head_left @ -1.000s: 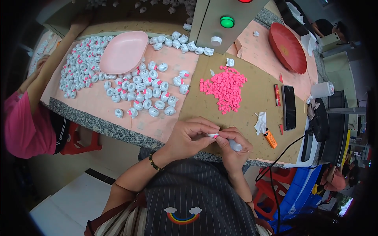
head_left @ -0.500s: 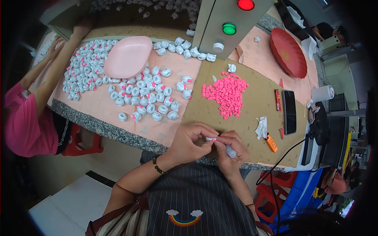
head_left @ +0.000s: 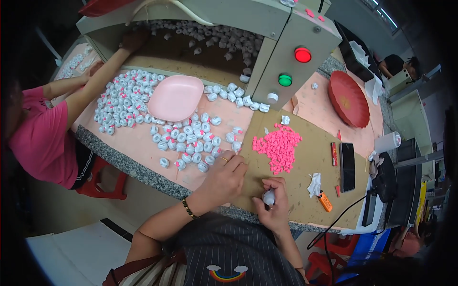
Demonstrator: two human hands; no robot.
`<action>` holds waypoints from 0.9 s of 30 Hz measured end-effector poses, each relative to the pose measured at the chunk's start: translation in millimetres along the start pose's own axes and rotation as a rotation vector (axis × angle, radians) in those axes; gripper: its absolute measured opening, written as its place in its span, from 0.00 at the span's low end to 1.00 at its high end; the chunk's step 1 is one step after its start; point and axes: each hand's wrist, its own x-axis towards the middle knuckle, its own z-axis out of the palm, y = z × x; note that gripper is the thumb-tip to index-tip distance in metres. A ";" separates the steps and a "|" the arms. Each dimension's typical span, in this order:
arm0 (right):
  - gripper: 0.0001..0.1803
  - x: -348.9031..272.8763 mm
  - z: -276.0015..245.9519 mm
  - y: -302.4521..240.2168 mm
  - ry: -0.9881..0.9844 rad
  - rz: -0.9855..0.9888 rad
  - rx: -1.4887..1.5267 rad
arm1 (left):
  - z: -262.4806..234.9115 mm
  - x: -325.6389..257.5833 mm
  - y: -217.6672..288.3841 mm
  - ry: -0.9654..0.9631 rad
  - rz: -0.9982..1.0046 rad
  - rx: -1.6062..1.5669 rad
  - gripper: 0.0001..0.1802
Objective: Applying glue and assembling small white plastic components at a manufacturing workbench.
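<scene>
My left hand (head_left: 223,178) is at the right edge of a loose group of small white ring-shaped pieces (head_left: 191,138), several with a pink bit on them. Its fingers are bent and pressed together, the back of the hand hides their tips, and a white piece shows just beyond them. My right hand (head_left: 277,205) is wrapped around a small whitish squeeze bottle (head_left: 268,197) above the brown board (head_left: 305,205). In front of it lies a heap of small pink pieces (head_left: 279,148), with a single white piece (head_left: 285,120) at its far edge.
A pink tray (head_left: 175,97) rests among the white pieces. Behind stands a grey machine (head_left: 293,57) with red and green lights. At right are a red dish (head_left: 348,99), a phone (head_left: 348,167), an orange lighter (head_left: 325,202) and a cable. A co-worker's arm (head_left: 100,90) reaches into the machine at left.
My hands have parted. The left moved left and away from me to the white pieces; the right stayed near with the bottle. The whole view has shifted, showing more of the machine.
</scene>
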 end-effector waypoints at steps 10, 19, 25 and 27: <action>0.18 -3.0 -7.6 13.4 -0.034 0.124 0.379 | 20.6 107.1 -67.4 0.142 0.015 0.156 0.07; 0.22 -11.6 -3.4 13.5 -0.023 0.129 0.397 | 24.9 123.4 -63.7 -0.074 0.035 0.291 0.09; 0.18 -19.2 -14.6 25.9 0.156 0.106 0.555 | -8.0 84.1 -14.8 -0.095 -0.212 -0.547 0.12; 0.20 -25.5 -23.7 25.4 0.255 0.124 0.541 | -4.5 54.2 -3.1 -0.126 -0.339 -0.926 0.12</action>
